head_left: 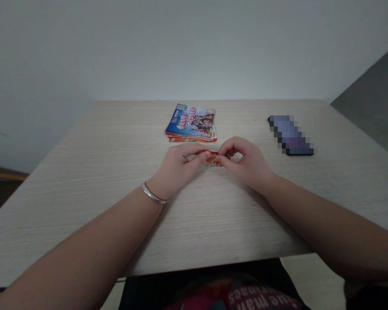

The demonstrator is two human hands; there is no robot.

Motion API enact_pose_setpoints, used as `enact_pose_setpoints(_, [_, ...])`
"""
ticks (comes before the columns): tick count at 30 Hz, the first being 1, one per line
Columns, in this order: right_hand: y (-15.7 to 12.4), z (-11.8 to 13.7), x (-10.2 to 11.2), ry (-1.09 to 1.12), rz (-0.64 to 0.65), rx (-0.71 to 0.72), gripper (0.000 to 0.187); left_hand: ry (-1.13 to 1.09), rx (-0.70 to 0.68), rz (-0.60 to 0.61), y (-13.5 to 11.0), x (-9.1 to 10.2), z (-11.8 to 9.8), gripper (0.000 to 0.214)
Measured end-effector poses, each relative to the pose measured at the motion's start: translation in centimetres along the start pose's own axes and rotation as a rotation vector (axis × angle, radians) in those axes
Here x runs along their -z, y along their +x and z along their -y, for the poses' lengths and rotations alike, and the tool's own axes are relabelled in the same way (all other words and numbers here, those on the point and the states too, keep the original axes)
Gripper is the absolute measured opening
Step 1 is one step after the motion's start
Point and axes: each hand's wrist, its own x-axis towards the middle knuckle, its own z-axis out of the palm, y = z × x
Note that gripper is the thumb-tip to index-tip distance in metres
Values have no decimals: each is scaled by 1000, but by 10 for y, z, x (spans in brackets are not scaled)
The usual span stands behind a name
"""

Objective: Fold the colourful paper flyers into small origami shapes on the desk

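Between my two hands is a small red and orange printed paper (214,160), which looks folded along its upper edge. My left hand (186,161) pinches its left end between thumb and fingers; a silver bangle is on that wrist. At the other end my right hand (244,158) pinches the paper with thumb and forefinger. Much of the paper is hidden behind the fingers. Just beyond my hands lies a stack of printed leaflets (189,122), the top one blue with red lettering and cartoon figures.
A dark phone (291,135), its screen blurred out, lies on the right of the pale wood-grain table (116,150). A plain wall (194,51) rises behind the table's far edge. The near edge runs just in front of my body.
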Motion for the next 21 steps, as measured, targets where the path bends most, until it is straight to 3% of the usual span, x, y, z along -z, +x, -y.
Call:
enact_pose_setpoints(9, [1, -7, -1, 121, 23, -165, 8, -135, 119, -52, 0, -4, 4, 23])
enact_pose_setpoints(17, [0, -4, -4, 228, 67, -211, 14, -118, 186, -140, 2, -2, 1, 19])
enact_pose_setpoints(21, [1, -11, -7, 304, 42, -259, 17, -207, 235, -63, 4, -4, 4, 22])
